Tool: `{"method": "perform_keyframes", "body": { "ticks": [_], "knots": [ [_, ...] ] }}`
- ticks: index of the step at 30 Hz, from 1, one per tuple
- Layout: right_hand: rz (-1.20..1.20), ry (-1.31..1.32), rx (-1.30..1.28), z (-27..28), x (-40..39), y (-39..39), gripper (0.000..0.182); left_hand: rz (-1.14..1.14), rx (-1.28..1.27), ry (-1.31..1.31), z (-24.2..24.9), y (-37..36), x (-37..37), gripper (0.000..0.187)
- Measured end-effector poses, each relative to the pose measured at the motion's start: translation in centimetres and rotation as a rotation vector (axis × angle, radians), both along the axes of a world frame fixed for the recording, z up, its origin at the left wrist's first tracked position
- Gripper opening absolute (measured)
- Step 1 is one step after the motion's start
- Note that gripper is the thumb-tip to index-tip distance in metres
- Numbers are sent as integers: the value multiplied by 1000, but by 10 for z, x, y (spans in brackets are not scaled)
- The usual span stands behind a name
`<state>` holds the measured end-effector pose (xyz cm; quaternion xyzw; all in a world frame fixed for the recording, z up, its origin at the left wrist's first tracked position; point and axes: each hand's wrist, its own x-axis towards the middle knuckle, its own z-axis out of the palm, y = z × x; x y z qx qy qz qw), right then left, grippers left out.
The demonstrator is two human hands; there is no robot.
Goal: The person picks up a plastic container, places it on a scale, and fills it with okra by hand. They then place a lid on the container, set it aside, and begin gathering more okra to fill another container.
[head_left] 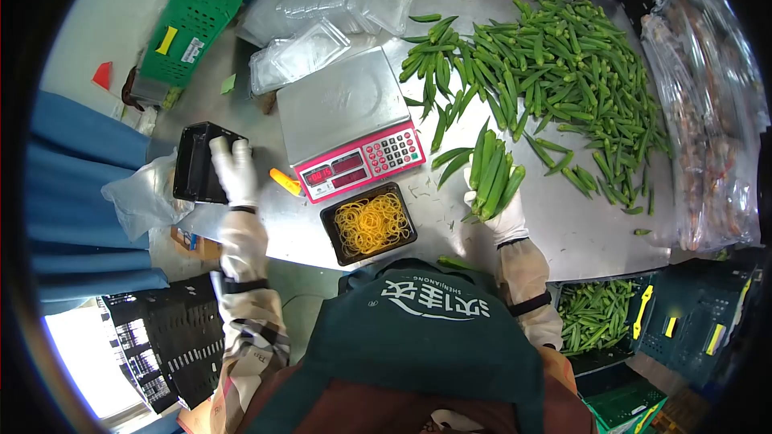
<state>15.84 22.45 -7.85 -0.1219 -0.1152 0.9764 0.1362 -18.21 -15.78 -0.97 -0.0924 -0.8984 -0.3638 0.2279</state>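
My right hand (505,219), in a white glove, is closed around a bunch of okra (490,175). The pods point away from me, and two of them lean out to the left. At the left side of the table, my gloved left hand (234,174) reaches over the right side of a black plastic tray (195,162), fingers stretched out and apart. Between my hands stands a digital scale (342,104) with a bare metal plate and a red front panel. Just in front of it, a small black tray holds yellow rubber bands (371,223).
A large pile of okra (563,64) covers the right back. Clear plastic boxes (322,8) lie behind the scale. An orange cutter (285,182) rests beside it. Plastic-wrapped packs (708,112) line the right edge. A crate of okra (595,313) stands below right, a green crate (197,20) back left.
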Motion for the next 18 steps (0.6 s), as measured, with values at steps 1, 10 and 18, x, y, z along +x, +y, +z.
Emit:
{"method": "perform_keyframes", "body": {
  "ticks": [1,10,18],
  "knots": [
    [-9,13,-51,9,0,3,54,131,-225,169,10,-28,-22,62],
    [-31,63,-117,39,-17,-3,65,153,-422,-131,-13,-146,-89,51],
    [16,174,-98,40,-22,-11,66,159,295,-65,-19,-161,-110,19]
  ]
}}
